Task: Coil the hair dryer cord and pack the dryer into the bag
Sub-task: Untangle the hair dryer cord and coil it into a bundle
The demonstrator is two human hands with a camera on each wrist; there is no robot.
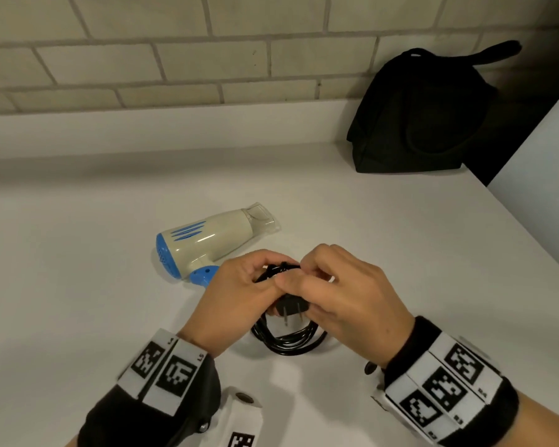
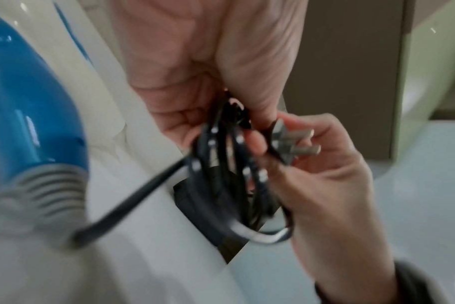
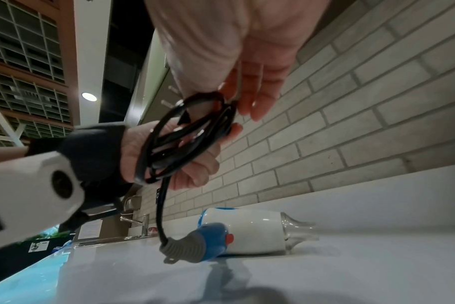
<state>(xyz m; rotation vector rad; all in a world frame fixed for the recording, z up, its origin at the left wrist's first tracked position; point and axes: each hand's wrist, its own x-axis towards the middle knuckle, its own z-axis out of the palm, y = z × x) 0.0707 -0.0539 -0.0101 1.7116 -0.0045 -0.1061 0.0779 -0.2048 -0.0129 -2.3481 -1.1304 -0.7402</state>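
A cream and blue hair dryer [image 1: 207,243] lies on its side on the white counter [image 1: 78,253], with its clear nozzle pointing right. Its black cord [image 1: 288,341] is gathered into a coil of several loops just in front of it. My left hand [image 1: 255,279] grips the coil from the left. My right hand [image 1: 304,279] curls over the top of the coil and holds the plug [image 1: 292,309], prongs toward me. The wrist views show the coil [image 3: 182,133] held above the counter, the plug [image 2: 294,142] in my right fingers and the dryer [image 3: 247,232] below. A black bag [image 1: 423,114] stands at the back right against the wall.
A brick wall [image 1: 175,59] runs along the back of the counter. The counter's right edge [image 1: 497,201] slants past the bag, with a pale panel [image 1: 546,156] beyond it. In the right wrist view a sink tap [image 3: 143,222] stands far along the counter.
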